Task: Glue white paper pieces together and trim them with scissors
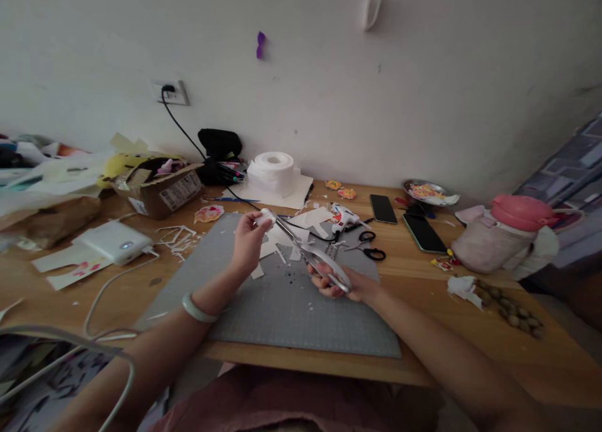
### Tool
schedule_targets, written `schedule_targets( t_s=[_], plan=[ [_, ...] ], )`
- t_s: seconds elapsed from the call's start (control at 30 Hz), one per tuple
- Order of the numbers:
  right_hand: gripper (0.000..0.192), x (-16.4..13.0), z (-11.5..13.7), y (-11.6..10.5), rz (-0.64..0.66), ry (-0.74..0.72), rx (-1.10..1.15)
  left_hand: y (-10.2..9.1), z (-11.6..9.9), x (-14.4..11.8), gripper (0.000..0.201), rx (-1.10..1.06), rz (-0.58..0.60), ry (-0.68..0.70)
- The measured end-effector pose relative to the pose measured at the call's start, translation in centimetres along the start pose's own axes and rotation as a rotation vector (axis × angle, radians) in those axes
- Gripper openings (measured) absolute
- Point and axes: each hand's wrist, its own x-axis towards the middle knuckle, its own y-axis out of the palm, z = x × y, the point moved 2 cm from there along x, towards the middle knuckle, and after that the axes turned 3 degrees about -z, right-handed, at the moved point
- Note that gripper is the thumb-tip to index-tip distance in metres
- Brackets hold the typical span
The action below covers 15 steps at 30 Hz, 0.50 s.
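My left hand is raised over the grey cutting mat and pinches a small white piece between its fingertips. My right hand grips the handles of a pair of silver scissors. The blades point up and left and reach the white piece. A pale bangle sits on my left wrist. White paper scraps lie on the mat under both hands.
On the wooden table stand a toilet paper roll, a cardboard box, a white device with cable, a glue gun, black scissors, two phones, a metal dish, a pink-lidded bottle and nuts.
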Motion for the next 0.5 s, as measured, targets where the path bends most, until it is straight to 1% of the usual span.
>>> schedule_targets(
  t_s=[0.2, 0.4, 0.5],
  plan=[
    [0.034, -0.08, 0.07, 0.34, -0.038, -0.070, -0.079, 0.14, -0.34, -0.05, 0.032, -0.046, -0.001, -0.020],
    [0.035, -0.06, 0.12, 0.25, -0.033, -0.050, -0.064, 0.11, -0.38, 0.08, 0.029, -0.031, 0.019, 0.018],
    [0.034, -0.01, 0.15, 0.15, -0.021, -0.048, -0.047, 0.03, -0.26, 0.17, 0.031, -0.039, 0.004, 0.010]
  ],
)
